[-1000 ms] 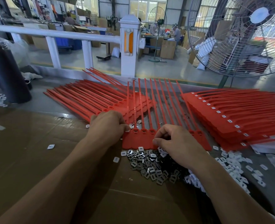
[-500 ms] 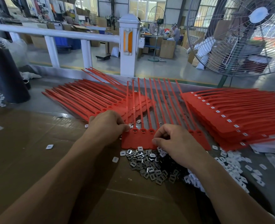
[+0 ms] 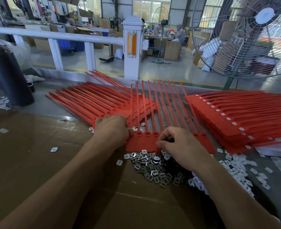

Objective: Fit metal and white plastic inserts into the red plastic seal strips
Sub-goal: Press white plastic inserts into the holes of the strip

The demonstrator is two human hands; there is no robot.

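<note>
A row of red strips [image 3: 143,142] lies on the counter [image 3: 42,104], their flat tabs side by side toward the person and their thin tails running away toward a white railing [image 3: 57,36]. The left hand [image 3: 112,129] rests on the left end of this row, fingers curled down onto the tab edge; whether its grip has hold of the strip or only presses it cannot be told. The right hand [image 3: 181,146] lies over the middle of the row, thumb and curled fingertips brought together at the strip heads; its grip is nearly closed, and whether an insert sits between the fingers is hidden.

Just in front of the tabs, on brown cardboard [image 3: 37,162], is a heap of metal inserts [image 3: 153,169]. White inserts [image 3: 239,167] are scattered beside it to the right, with a few loose ones [image 3: 54,149] on the cardboard to the left.

A fanned stack of strips [image 3: 90,103] lies behind the left hand. A second stack [image 3: 235,116] lies at right, each head showing a white insert. A large fan [image 3: 245,38] stands behind the right stack, and a dark cylinder [image 3: 7,76] stands at far left.
</note>
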